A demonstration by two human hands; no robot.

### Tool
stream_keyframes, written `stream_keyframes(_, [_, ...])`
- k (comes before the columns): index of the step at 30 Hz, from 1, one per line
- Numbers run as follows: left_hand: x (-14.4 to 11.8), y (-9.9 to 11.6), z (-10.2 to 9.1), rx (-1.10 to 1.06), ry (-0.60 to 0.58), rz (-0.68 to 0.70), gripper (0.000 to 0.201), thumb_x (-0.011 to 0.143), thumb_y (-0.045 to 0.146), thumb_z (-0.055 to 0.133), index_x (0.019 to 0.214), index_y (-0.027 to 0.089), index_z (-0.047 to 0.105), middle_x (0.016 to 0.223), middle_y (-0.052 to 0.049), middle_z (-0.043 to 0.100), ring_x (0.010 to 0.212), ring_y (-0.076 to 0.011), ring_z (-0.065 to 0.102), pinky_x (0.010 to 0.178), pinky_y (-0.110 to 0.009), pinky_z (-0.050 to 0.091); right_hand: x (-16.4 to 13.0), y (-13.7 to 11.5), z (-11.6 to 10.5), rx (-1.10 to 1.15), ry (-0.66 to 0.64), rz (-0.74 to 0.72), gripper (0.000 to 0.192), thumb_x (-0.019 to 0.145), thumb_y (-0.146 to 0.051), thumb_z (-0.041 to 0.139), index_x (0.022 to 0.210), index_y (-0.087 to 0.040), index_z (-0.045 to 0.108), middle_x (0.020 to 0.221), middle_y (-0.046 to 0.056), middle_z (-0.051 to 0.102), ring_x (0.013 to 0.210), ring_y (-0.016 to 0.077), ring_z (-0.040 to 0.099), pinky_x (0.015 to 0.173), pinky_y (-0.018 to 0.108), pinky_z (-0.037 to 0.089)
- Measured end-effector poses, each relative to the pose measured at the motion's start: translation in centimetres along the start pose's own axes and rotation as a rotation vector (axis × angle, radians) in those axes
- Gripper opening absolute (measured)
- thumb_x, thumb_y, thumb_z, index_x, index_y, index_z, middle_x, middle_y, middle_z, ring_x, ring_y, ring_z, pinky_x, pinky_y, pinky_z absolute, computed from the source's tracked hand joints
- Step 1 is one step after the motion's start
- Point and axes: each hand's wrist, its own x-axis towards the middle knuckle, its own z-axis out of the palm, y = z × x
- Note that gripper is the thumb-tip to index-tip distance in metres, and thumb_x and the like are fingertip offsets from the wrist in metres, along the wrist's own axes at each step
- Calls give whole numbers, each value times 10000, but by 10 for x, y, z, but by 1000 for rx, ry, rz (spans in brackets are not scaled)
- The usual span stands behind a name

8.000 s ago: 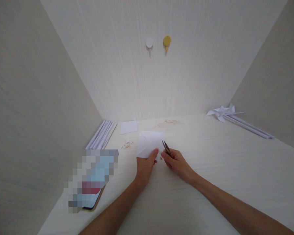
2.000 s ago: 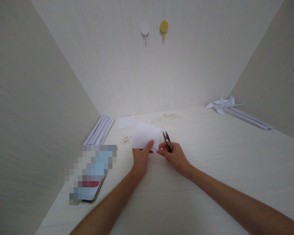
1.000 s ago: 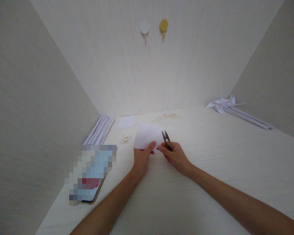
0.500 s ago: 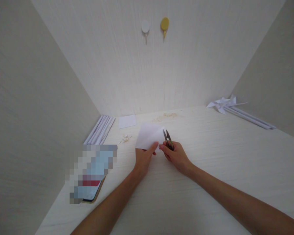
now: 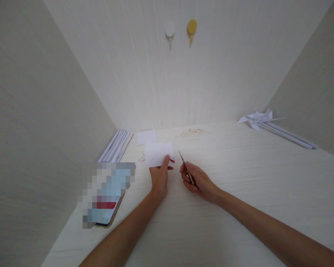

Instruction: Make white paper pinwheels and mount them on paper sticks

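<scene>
My left hand [image 5: 159, 178] grips a white sheet of paper [image 5: 156, 152] by its lower right edge, thumb on top and fingers beneath. To the right, my right hand [image 5: 200, 182] is closed around dark thread snips [image 5: 187, 172], whose narrow tip points up and to the left. A gap separates the snips from the paper. Behind the held sheet, a second white piece of paper [image 5: 146, 137] lies flat on the table.
Rolled paper sticks [image 5: 117, 145] lie side by side at the left wall, with a partly blurred phone [image 5: 111, 211] in front. Paper pinwheels [image 5: 257, 119] on sticks rest at the back right. A white hook [image 5: 169, 29] and a yellow hook [image 5: 192, 26] are on the back wall.
The snips have moved away from the paper's right edge, and their blades have come together. My left hand has shifted the sheet to the left and turned it.
</scene>
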Motion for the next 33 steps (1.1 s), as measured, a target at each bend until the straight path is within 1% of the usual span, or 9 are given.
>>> stream_keyframes(4, [1,-1,-1,-50,-16,-13,199,622,319,612,704,141,575,645,-8,611,586,-117,575,472,-207,433,0,0,1,-72,-74,46,355,746,-524,428,687,-174,431,433,-101,354,287,5,221,289,143,100])
stream_keyframes(7, [2,-2,-1,-77,-23,-36,207,623,317,611,719,137,574,651,-9,615,590,-118,586,480,-209,444,1,1,0,-123,-125,76,348,749,-508,429,652,-174,422,374,-113,317,272,9,182,268,141,101])
stream_keyframes(9, [2,-2,0,-92,-13,-65,218,618,312,616,736,133,574,655,-13,620,594,-121,594,490,-213,452,1,1,0,-138,-138,88,343,755,-492,424,626,-175,412,348,-118,294,264,11,164,257,141,108])
stream_keyframes(14, [0,0,2,-93,-16,-111,245,602,297,627,766,122,578,658,-24,625,570,-123,593,476,-215,454,1,0,1,-150,-110,83,329,770,-458,409,599,-177,399,328,-119,284,254,11,160,250,139,118])
stream_keyframes(18, [1,-2,1,-70,-23,-97,240,594,306,635,741,122,587,677,-28,625,583,-121,588,468,-209,454,1,0,2,-146,-66,73,320,778,-442,394,597,-179,396,314,-116,291,249,13,157,251,140,115])
stream_keyframes(25, [1,-4,0,-68,-40,-88,237,589,315,642,718,121,593,652,-23,618,555,-112,579,457,-198,449,0,1,1,-160,-55,58,307,787,-410,392,586,-179,398,306,-114,288,250,16,154,254,144,114])
stream_keyframes(30, [1,-4,0,-77,-21,-81,233,583,304,649,732,133,595,643,-6,614,541,-102,573,449,-193,451,1,0,2,-168,-45,50,323,795,-404,387,566,-177,394,311,-113,278,253,13,151,254,143,117])
stream_keyframes(33, [1,-5,0,-77,-32,-82,223,592,307,642,716,129,594,634,-8,613,537,-100,571,453,-192,451,1,0,2,-173,-46,47,328,796,-403,389,559,-176,393,315,-113,279,254,13,156,252,142,123])
